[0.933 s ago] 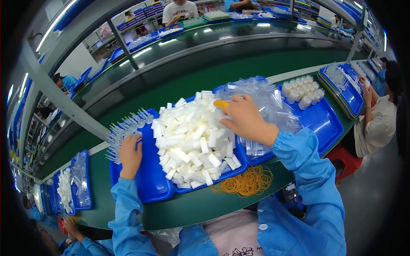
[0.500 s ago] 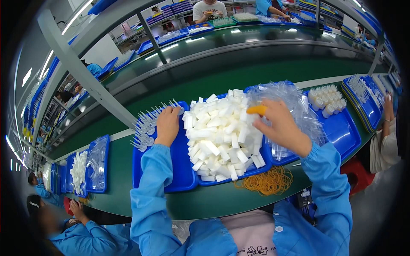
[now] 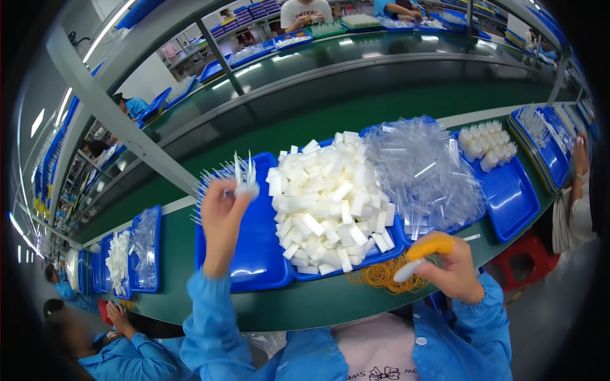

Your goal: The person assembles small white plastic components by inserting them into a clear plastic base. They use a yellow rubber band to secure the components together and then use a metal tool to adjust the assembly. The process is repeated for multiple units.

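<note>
My left hand point(image 3: 222, 219) is raised over the blue tray point(image 3: 254, 270) on the left, closed around a few clear, spiky plastic pieces point(image 3: 243, 174) whose points stick upward. More clear, pointed pieces point(image 3: 216, 174) stand in rows behind that hand. My right hand point(image 3: 448, 267) wears an orange finger cot on the index finger. It pinches a small white piece point(image 3: 408, 271), apparently foam, above a pile of tan rubber bands point(image 3: 381, 277) at the bench edge. Between the hands, white foam blocks point(image 3: 330, 197) are heaped in a blue tray.
Clear plastic sleeves point(image 3: 419, 171) fill a tray right of the foam. Farther right, bundled whitish pieces point(image 3: 488, 145) occupy one end of a blue tray point(image 3: 508, 200). A slanted metal post point(image 3: 121, 114) rises at left. Co-workers sit on both sides and across the green bench.
My left hand has lifted toward me from the pointed pieces, taking a few along. My right hand has come down from the sleeves and foam to above the rubber bands, a white piece in its fingers.
</note>
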The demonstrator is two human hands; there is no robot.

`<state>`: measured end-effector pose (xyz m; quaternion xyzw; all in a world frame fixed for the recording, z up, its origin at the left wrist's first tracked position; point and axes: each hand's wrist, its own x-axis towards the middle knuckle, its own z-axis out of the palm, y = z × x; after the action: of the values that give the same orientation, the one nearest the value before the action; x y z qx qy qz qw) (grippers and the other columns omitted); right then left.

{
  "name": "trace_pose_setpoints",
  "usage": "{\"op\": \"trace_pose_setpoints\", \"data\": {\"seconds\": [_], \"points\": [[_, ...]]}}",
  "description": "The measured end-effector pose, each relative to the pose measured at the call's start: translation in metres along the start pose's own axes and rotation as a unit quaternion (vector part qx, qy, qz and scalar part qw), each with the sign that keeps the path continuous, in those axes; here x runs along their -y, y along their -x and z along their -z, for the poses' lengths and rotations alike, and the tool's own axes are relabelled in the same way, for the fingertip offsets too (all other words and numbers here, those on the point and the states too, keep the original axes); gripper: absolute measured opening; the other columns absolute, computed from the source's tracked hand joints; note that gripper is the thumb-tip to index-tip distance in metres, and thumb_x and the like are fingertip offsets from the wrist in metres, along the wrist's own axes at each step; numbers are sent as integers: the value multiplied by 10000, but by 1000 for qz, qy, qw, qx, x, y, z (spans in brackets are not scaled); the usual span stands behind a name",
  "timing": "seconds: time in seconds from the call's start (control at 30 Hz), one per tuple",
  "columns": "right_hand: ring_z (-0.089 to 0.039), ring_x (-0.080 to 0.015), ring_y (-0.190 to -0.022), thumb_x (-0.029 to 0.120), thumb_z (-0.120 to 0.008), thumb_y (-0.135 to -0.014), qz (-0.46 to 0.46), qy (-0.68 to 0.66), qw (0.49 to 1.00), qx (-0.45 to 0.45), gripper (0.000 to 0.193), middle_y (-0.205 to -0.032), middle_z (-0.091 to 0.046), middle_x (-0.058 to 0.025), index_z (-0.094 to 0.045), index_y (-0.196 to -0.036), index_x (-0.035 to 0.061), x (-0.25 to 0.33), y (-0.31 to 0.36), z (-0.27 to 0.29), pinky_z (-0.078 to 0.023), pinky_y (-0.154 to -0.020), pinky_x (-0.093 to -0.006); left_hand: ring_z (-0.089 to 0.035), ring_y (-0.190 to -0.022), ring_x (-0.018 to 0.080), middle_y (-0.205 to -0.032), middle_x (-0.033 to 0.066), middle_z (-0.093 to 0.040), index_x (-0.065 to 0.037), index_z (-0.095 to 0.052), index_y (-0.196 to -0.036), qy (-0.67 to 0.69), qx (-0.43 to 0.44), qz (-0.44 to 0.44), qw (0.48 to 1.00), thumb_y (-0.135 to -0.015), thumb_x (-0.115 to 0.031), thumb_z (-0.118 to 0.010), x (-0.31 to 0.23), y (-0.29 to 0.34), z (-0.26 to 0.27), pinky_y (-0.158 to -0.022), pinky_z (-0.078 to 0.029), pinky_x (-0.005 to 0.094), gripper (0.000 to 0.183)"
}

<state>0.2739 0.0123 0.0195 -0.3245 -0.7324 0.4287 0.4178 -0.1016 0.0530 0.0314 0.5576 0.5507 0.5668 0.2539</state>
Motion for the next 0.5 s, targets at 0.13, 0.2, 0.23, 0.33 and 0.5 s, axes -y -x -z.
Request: {"op": "trace_pose_setpoints", "data": {"seconds": [0.13,0.2,0.23,0.33,0.5], "points": [[-612,-159,-840,-42,-581,-841,-155,-259,951,-69,167,-951,-623,-101,-570,-1005,-16,-8,26,-20,-523,-784,-308,-634,-813,232,-889,99,-540,-29,-500,-911,190,85,129,970,-797,-52,-658,-41,119,-19,-703,-548,325,197],[-604,-148,-876,-25,-580,-857,-200,-310,925,-91,192,-957,-618,-101,-562,-1048,-17,-25,31,-32,-508,-790,-291,-631,-806,244,-908,102,-503,-27,-499,-911,297,141,221,918,-787,-80,-688,-39,158,-41,-689,-554,333,232],[-602,-145,-885,-17,-583,-860,-206,-350,909,-92,198,-966,-618,-100,-562,-1057,-17,-38,32,-36,-502,-797,-284,-627,-798,245,-921,102,-487,-27,-499,-911,334,162,260,891,-781,-95,-703,-33,171,-51,-688,-553,327,251],[-596,-134,-914,30,-579,-880,-211,-365,903,-78,214,-995,-616,-94,-564,-1089,-13,-45,28,-42,-479,-828,-261,-564,-878,186,-970,76,-443,-18,-518,-968,399,215,269,850,-809,-40,-661,-19,185,-68,-787,-505,330,215],[-597,-135,-922,54,-571,-894,-216,-380,896,-74,213,-996,-617,-91,-564,-1094,-18,-45,22,-46,-476,-841,-261,-528,-913,151,-1006,74,-436,-16,-546,-991,377,231,254,860,-813,1,-644,-18,190,-77,-835,-467,306,204]]}}
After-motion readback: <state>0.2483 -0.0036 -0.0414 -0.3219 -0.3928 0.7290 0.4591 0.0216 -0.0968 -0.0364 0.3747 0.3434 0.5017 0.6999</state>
